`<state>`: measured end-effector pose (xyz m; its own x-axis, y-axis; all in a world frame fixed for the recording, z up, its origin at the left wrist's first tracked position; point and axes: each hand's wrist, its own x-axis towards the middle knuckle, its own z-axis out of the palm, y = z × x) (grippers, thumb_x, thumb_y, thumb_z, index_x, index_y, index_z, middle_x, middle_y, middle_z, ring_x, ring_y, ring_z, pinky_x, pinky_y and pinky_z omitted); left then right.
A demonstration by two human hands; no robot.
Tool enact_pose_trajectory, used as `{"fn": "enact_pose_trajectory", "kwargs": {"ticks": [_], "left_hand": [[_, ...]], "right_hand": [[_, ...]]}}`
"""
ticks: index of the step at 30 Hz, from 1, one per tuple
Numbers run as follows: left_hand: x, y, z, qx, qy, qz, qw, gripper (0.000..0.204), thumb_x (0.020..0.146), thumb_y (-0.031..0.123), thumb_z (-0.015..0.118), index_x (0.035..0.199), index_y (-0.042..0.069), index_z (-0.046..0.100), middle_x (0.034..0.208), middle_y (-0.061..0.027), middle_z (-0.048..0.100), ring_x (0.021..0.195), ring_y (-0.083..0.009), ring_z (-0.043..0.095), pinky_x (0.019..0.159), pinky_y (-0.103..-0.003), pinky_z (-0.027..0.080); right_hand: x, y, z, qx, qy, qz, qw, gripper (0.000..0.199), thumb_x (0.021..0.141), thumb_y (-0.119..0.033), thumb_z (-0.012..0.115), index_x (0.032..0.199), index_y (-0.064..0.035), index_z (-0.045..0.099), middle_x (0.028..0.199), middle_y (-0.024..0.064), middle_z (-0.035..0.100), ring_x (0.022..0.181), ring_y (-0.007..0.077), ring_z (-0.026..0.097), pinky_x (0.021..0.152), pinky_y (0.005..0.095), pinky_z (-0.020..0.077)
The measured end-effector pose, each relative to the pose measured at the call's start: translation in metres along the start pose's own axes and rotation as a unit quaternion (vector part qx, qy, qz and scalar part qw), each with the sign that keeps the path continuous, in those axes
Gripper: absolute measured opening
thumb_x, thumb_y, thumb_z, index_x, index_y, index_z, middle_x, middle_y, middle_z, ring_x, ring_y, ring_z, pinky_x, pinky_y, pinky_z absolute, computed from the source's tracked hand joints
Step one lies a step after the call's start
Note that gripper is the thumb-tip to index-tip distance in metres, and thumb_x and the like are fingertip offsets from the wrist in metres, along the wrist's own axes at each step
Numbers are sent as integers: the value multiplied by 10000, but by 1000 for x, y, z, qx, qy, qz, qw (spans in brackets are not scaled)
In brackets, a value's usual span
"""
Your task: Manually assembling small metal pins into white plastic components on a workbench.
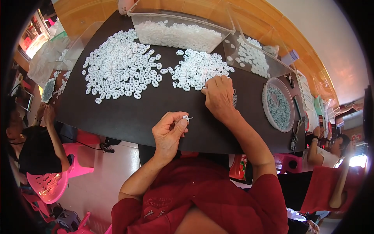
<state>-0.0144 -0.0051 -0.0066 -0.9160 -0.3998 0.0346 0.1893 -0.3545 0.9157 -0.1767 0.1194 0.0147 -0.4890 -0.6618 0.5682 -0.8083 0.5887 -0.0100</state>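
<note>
Seated at far left of frame: a co-worker [37, 150] on a pink chair [50, 183]. Spread over the upper left of the dark bench [128, 113]: a large heap of white plastic rings [120, 66]. At frame centre, low: left hand [168, 132], grip closed on a single white ring with a small metal pin [187, 117], pinched between thumb and fingertips, held just above the bench edge and apart from the heaps. Risk here, as a judgement: pin slipping out or the ring dropping to the floor, owing to the shallow fingertip pinch so near the edge. Right of that, slightly higher: right hand [220, 97], fingers curled together, pressing at the lower rim of a smaller ring heap [200, 70]; cannot tell whether anything is gripped beneath. Risk: rings scattered by a sideways drag of the hand. Above, at upper centre: clear plastic bin [183, 27] holding more rings. Further right: round tray of grey metal pins [278, 103], well apart from both hands. At far right: another seated person [325, 150].
</note>
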Motion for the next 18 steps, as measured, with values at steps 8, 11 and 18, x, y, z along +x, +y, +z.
{"fn": "enact_pose_trajectory", "kwargs": {"ticks": [8,11,18], "left_hand": [[0,0,0,9,7,1,1000,174,888,85,633,1017,-31,637,824,-51,628,648,-80,562,544,-200,445],[0,2,0,0,2,-5,1000,160,900,90,621,1013,-22,639,831,-15,585,657,-62,552,552,-182,436],[1,5,2,-45,10,-13,999,172,893,77,625,1020,-38,630,812,-49,622,638,-73,556,543,-192,446]], "right_hand": [[-7,-17,-34,420,-95,252,867,148,814,-101,678,913,-6,623,771,58,635,677,141,574,615,261,441],[-11,-16,-41,582,-136,285,750,167,860,-118,661,987,-11,654,795,29,648,686,75,564,613,213,441],[-23,-32,-50,667,-155,317,656,168,890,-128,626,978,8,670,793,52,653,704,74,566,642,209,441]]}}
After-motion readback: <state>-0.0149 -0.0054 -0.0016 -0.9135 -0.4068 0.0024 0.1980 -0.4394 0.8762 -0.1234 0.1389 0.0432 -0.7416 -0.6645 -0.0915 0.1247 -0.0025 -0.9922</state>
